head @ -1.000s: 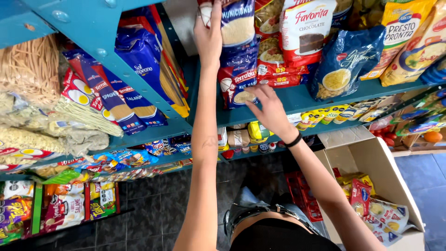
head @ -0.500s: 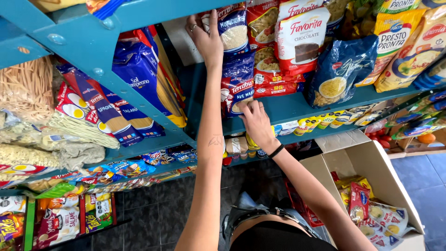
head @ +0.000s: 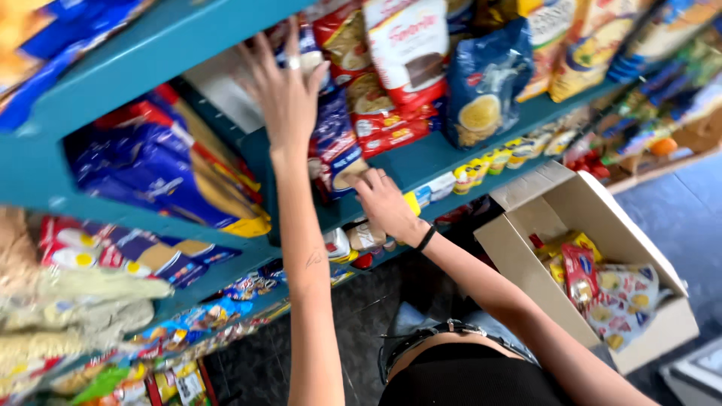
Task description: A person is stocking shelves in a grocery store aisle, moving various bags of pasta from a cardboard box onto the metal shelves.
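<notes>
Blue-and-red packets stand mid-frame on the teal shelf, left hand spread open steadying them, right hand open-fingered bracing their base.

The scene is bright, with even, soft light and no hard shadows on the packets. The space under the teal shelf is darker, and the dark floor near the bottom is dim. Motion blur smears the whole picture; it is strongest at the left edge, where the packets lose their outlines. The left hand is soft and streaked. The cardboard box looks a little sharper. The shelves lean steeply, since the camera is tilted.
</notes>
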